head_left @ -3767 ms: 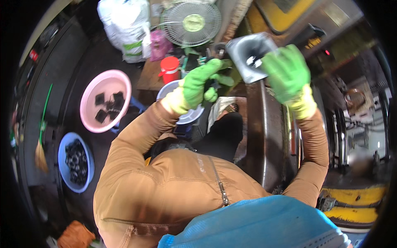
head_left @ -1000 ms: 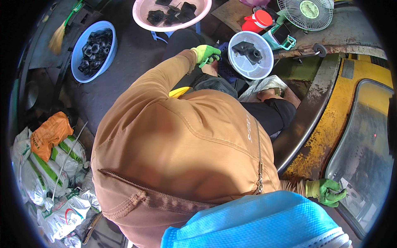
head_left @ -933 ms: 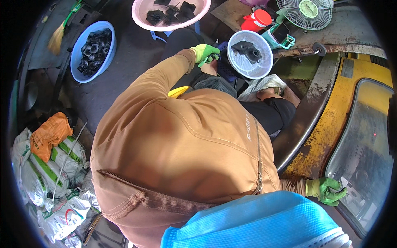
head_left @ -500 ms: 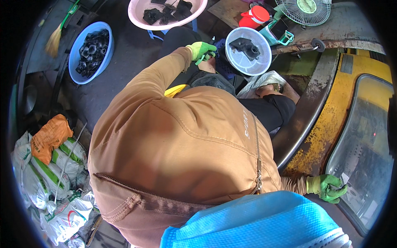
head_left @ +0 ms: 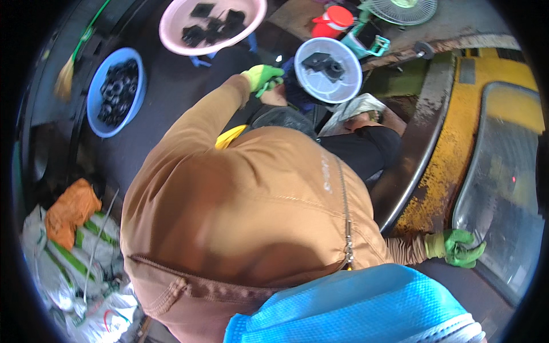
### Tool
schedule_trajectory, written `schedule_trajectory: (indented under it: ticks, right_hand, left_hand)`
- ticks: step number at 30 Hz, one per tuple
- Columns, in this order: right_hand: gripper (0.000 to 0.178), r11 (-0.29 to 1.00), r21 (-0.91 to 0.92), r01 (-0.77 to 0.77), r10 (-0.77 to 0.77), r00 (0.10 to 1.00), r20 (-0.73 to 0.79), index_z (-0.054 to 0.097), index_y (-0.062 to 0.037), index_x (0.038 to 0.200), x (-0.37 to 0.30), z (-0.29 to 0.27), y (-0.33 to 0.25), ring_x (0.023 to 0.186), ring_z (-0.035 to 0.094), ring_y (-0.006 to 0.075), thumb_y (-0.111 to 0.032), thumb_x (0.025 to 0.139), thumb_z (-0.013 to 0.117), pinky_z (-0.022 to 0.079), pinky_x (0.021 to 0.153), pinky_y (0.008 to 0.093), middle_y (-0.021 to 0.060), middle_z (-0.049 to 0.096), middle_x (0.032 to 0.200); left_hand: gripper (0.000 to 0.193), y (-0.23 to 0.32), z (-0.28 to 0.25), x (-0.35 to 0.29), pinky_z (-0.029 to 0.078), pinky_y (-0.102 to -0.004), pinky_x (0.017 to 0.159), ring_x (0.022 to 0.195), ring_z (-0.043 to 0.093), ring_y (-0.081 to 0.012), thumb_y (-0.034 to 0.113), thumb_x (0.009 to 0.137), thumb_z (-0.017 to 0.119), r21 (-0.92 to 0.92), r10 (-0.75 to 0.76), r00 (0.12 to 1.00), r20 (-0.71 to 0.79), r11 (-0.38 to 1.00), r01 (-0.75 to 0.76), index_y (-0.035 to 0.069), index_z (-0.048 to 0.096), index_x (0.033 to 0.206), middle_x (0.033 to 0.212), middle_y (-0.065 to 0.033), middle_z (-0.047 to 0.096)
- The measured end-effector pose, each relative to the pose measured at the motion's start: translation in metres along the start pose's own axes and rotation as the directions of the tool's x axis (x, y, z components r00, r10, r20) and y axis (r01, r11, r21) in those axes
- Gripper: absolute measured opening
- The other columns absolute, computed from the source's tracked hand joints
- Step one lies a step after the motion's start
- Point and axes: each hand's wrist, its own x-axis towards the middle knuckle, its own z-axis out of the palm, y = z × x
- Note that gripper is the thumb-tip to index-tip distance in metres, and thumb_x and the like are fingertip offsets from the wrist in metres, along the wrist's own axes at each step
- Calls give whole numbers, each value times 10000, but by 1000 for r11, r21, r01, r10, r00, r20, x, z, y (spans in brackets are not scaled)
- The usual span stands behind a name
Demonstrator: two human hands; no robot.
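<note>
My left hand (head_left: 264, 79), in a green and yellow-green glove, rests by my bent leg with its fingers loosely curved and the thumb apart. Nothing shows in it. Just right of it, a white perforated basket (head_left: 353, 73) holds black molded parts (head_left: 323, 66). My right hand (head_left: 462, 248), gloved alike, is at the lower right with curled fingers. It is against the near edge of a clear window panel (head_left: 509, 188) on a yellow machine (head_left: 437, 191). What its fingers close round is hidden.
A pink basin (head_left: 171, 35) and a blue basin (head_left: 95, 108) hold more black parts. Far right are a red jug (head_left: 334, 20), a turquoise basket (head_left: 357, 44) and a fan (head_left: 403, 10). White sacks (head_left: 60, 286) and an orange bag (head_left: 71, 212) lie lower left. A broom (head_left: 66, 77) hangs left.
My view has turned slightly, so the basins, basket and machine sit a little differently in it. Both hands stay in nearly the same places, the left by my leg, the right at the window panel.
</note>
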Motion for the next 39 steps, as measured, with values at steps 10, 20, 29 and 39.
schedule_trajectory:
  ticks: [10, 20, 29, 39]
  right_hand:
    - [228, 992, -121, 27, -27, 1000, 1, 609, -1, 1038, 14, -3, -22, 669, 528, 271, -77, 840, 526, 429, 639, 396, 128, 650, 925]
    - [261, 988, -156, -17, 16, 1000, -10, 604, -24, 1092, 12, -3, -33, 920, 649, 294, -97, 842, 606, 433, 897, 432, 93, 679, 1038]
    - [267, 981, -192, -26, 24, 1000, -14, 598, -33, 1105, 15, -4, -38, 930, 649, 287, -90, 844, 597, 424, 921, 434, 85, 678, 1049]
    - [273, 978, -206, -35, 37, 999, 6, 593, -42, 1115, 14, -4, -37, 942, 649, 280, -84, 846, 590, 415, 945, 435, 78, 678, 1059]
  left_hand:
    - [226, 1, 1, 3, 408, -249, 432, 497, 529, -107, 289, 871, 646, -145, 2, 1000, 14, 989, 0, 66, 672, 847, 704, -16, 628]
    - [236, 3, 5, 5, 403, -275, 385, 440, 509, -121, 311, 846, 664, -111, -39, 999, -12, 993, 37, 77, 667, 812, 619, -24, 602]
    - [270, 5, 4, 3, 402, -255, 424, 500, 531, -117, 264, 857, 645, -137, -36, 999, 2, 990, 36, 69, 671, 1042, 787, -55, 661]
    - [205, 8, 9, -3, 396, -244, 423, 484, 514, -99, 271, 856, 658, -185, -31, 999, -18, 982, 27, 71, 678, 892, 709, -22, 635]
